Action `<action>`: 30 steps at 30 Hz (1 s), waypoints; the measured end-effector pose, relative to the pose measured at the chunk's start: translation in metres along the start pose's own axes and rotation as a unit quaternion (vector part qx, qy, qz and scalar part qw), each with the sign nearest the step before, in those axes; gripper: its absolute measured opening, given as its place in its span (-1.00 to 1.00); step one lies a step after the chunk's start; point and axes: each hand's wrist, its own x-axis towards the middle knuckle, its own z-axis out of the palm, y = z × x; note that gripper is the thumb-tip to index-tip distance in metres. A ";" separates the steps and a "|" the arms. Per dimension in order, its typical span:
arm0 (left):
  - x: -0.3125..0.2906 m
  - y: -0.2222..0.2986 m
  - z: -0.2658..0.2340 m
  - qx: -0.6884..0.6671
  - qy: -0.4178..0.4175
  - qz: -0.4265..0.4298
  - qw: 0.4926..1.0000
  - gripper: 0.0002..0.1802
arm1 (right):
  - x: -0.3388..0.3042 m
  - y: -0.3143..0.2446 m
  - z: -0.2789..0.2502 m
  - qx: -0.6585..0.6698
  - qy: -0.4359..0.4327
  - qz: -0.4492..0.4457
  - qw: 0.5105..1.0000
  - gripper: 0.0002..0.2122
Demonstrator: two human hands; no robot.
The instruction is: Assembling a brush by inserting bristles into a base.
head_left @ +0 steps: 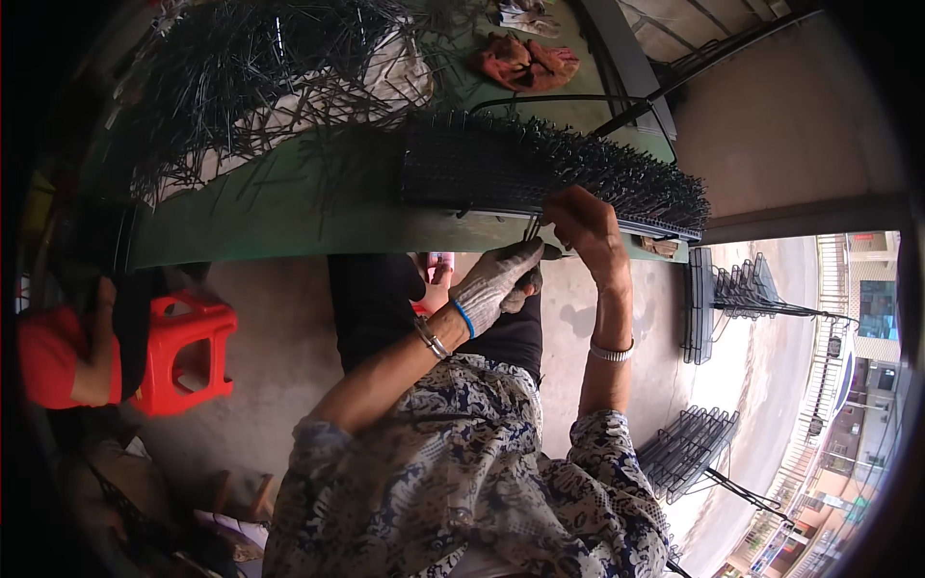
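Observation:
My left hand [503, 279], in a pale work glove with darkened fingertips, is closed around a few thin dark metal rods [532, 227] whose ends stick up from its fingers. Just to the right, my bare right hand [584, 223] is bent in a pinch at the near edge of a long black rack [472, 164]. What its fingertips hold, if anything, is too small to make out. Many short dark pieces [617, 169] stand close together along the rack's right half, while its left half shows a bare, finely gridded top.
The rack lies on a green table [289, 217]. Loose dark rods [251, 77] are heaped over pale cloth at the far left. A reddish cloth [525, 63] lies behind the rack. On the left are a red stool [188, 352] and another person's arm [96, 347]. Wire racks [699, 308] stand at right.

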 end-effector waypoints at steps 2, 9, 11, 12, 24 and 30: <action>-0.002 0.004 -0.009 0.006 -0.004 0.013 1.000 -0.72 | 0.006 0.002 -0.002 0.037 -0.024 0.013 0.999 -0.89; 0.010 0.022 -0.023 -0.068 0.052 0.039 0.996 -0.69 | 0.021 -0.012 0.014 -0.078 0.237 -0.090 0.964 -0.95; 0.014 0.024 -0.023 -0.086 0.067 0.034 0.993 -0.70 | 0.029 -0.014 0.018 -0.156 0.288 -0.127 0.936 -0.96; 0.016 0.024 -0.023 -0.104 0.081 0.029 0.991 -0.71 | 0.034 -0.014 0.020 -0.233 0.338 -0.164 0.897 -0.96; 0.013 0.025 -0.017 -0.108 0.082 0.024 0.991 -0.76 | 0.061 0.024 0.023 -0.329 0.311 -0.208 0.867 -0.94; 0.022 0.016 -0.026 -0.132 0.053 0.038 0.989 -0.77 | 0.064 0.026 0.029 -0.471 0.280 -0.226 0.805 -0.93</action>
